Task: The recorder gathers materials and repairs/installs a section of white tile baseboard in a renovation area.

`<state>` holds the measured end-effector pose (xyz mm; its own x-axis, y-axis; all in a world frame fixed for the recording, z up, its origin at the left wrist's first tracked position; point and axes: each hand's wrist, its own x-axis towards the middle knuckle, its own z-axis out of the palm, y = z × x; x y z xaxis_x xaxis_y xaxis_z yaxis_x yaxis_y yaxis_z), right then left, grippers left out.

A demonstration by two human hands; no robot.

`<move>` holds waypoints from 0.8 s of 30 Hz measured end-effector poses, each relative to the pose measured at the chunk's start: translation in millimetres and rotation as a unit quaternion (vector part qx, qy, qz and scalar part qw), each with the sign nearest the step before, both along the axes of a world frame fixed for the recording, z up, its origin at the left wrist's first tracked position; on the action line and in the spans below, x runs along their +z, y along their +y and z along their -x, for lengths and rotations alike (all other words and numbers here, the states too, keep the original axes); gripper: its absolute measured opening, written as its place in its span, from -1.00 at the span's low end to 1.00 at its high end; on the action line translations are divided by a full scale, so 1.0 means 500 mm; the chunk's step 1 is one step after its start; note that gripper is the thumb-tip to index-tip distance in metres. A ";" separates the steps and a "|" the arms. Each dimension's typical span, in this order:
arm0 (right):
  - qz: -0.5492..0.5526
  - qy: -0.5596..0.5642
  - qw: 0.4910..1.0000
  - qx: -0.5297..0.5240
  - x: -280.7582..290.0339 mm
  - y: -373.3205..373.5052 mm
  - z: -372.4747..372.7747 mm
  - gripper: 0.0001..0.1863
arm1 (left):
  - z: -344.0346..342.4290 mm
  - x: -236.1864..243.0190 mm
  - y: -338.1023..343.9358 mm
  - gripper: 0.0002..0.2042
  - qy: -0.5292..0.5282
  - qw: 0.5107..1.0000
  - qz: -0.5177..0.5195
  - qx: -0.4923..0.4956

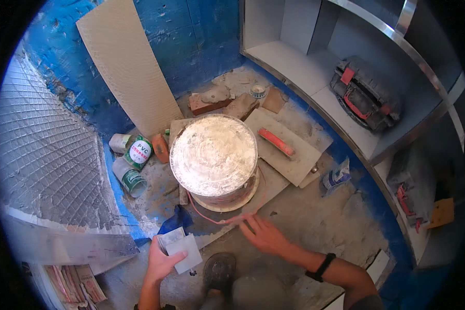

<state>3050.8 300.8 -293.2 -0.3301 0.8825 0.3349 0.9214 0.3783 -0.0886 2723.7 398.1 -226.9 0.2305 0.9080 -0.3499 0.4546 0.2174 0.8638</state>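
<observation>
My left hand (161,260) is closed around a couple of white square plates (185,253) that look like wall-switch plates, the thumb lying across the front one. A small dark piece (192,272) shows at their lower edge. In front of me stands a round bucket (214,155), its top covered with pale, crusted material. The bucket's reddish handle (207,217) hangs down on the near side. At the handle's grip, my right hand (266,236) has its fingers bent over it; a dark band circles that wrist.
Several cans and cups, including a green-and-white can (139,152), lie left of the bucket. A flat board with a red-handled float (276,143) lies right. Bricks (209,105) and a leaning beige panel (132,67) are behind. Shelving (315,93) holding a black toolbox (364,95) curves along the right.
</observation>
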 end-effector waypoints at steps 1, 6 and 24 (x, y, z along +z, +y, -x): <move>0.055 0.018 0.998 -0.015 -0.031 -0.047 -0.016 -0.60 | -0.001 0.004 0.003 -0.35 -0.013 1.000 0.008 0.007; 0.132 0.118 0.980 -0.087 0.037 -0.174 -0.054 -0.80 | -0.020 0.104 0.015 -0.40 -0.081 0.996 0.029 0.016; 0.246 0.298 0.874 -0.295 0.031 -0.497 0.030 -0.86 | -0.421 0.344 0.351 -0.41 0.147 0.940 -0.194 -0.238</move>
